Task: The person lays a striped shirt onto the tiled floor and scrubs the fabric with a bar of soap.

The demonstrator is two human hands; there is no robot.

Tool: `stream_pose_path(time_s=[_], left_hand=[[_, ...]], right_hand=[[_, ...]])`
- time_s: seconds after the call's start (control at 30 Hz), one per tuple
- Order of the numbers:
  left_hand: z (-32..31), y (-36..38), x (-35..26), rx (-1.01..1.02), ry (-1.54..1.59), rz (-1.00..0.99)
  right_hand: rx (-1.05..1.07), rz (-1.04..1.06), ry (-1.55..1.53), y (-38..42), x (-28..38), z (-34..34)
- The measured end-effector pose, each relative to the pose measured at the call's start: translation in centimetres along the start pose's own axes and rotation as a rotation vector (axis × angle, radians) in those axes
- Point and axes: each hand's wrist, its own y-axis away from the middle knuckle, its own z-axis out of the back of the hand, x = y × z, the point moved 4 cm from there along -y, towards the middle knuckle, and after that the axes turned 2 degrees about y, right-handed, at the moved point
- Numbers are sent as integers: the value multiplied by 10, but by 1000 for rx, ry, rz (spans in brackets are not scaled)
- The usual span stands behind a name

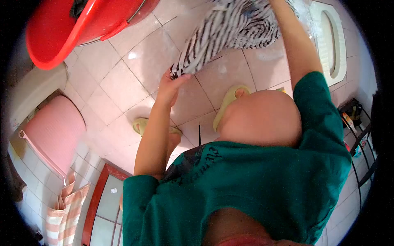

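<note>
A black-and-white striped cloth (223,35) stretches above the tiled floor at the top of the head view. My left hand (170,86) is closed round its lower left end. The cloth is bunched toward the upper right, where my right forearm reaches along its edge. My right hand lies at or past the top edge of the view, so its fingers and whatever they hold are hidden. White foam shows beside the cloth near my right forearm.
Red buckets or basins (78,35) stand at upper left, a pink basket (59,131) below them. A white squat toilet (338,45) lies at upper right. A black wire rack (361,139) is at right. Green slippers (223,104) are on my feet. A checked towel (67,213) hangs lower left.
</note>
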Motion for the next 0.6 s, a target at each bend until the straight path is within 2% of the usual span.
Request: stream_pose_path(time_s=[0.07,0.1,0.13,0.17,0.2,0.23,0.27,0.3,0.37,0.4,0.43,0.47,0.53,0.6], left_hand=[[0,-16,10,-57,111,-19],[1,-19,14,-114,225,-30],[0,-19,16,-114,221,-27],[1,-18,22,-214,171,63],[4,-18,26,-311,117,152],[10,-16,35,-308,104,154],[25,-10,53,-353,-61,240],[37,-5,63,-395,-229,323],[45,2,65,-409,-255,338],[49,9,66,-433,-275,371],[54,15,66,-448,-278,380],[61,17,61,-444,-324,383],[63,10,53,-472,-500,379],[56,5,53,-443,-457,275]], right_hand=[[357,12,-347,59,58,19],[316,282,-406,102,80,30],[623,226,-183,155,95,22],[469,483,-420,198,116,30],[576,617,-272,256,123,26],[752,712,-372,290,129,42],[925,806,-475,310,134,53],[915,795,-479,304,133,49],[669,1025,-455,278,121,23],[898,781,-64,238,102,-21],[802,546,-28,171,100,19],[699,371,-96,141,57,-17],[426,261,-138,101,49,10],[457,243,-137,112,64,10]])
